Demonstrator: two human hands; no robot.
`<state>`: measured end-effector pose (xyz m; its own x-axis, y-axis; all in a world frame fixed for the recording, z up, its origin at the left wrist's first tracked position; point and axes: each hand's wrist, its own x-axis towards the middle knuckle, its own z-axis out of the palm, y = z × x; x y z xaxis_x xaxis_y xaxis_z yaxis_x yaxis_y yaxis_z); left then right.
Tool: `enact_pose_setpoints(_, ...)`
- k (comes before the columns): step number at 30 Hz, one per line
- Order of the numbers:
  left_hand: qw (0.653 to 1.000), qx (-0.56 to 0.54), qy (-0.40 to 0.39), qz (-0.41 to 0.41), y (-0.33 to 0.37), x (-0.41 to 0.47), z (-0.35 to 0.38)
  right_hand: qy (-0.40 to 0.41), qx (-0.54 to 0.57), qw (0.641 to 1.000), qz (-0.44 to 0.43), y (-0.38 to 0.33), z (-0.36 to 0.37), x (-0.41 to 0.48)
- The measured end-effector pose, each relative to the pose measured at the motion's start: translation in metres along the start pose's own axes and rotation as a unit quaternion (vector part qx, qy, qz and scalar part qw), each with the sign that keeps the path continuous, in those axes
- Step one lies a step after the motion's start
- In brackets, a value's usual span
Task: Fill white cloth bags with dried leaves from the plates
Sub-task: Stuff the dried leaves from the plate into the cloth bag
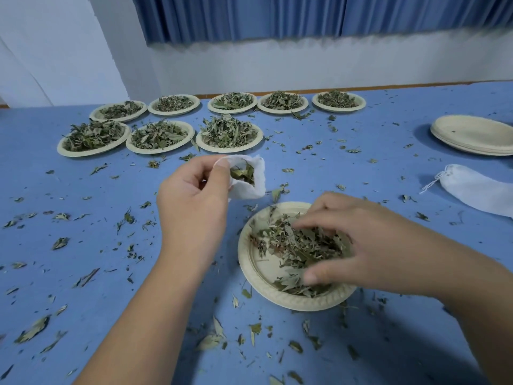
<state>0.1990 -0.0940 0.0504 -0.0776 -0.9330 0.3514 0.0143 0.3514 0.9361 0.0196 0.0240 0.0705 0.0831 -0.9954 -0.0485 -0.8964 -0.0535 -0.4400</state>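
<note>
My left hand [194, 198] pinches the mouth of a small white cloth bag [251, 182] and holds it open above the table; dried leaves show inside it. Just below and to the right sits a beige paper plate [256, 269] with a loose pile of dried leaves [297, 245]. My right hand [358, 245] lies over that pile, fingers and thumb curled round a clump of leaves.
Several more plates heaped with leaves [161, 137] stand in two rows at the back of the blue table [111, 273]. A stack of empty plates [474, 137] and a filled white bag [477, 187] lie at the right. Leaf scraps litter the cloth.
</note>
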Motion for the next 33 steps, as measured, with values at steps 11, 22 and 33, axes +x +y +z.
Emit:
enact_pose_setpoints(11,0.999,0.037,-0.004,0.015,-0.001,-0.002,0.001,-0.079,-0.093,0.992,-0.018,-0.005,0.015,0.004)
enact_pose_setpoints(22,0.998,0.057,-0.006,0.014,0.000,-0.001,0.002,-0.089,-0.220,0.971,-0.032,-0.019,0.030,0.008)
enact_pose_setpoints(33,0.998,0.066,-0.013,0.007,-0.001,-0.001,0.003,-0.110,-0.331,0.936,-0.043,-0.026,0.038,0.012)
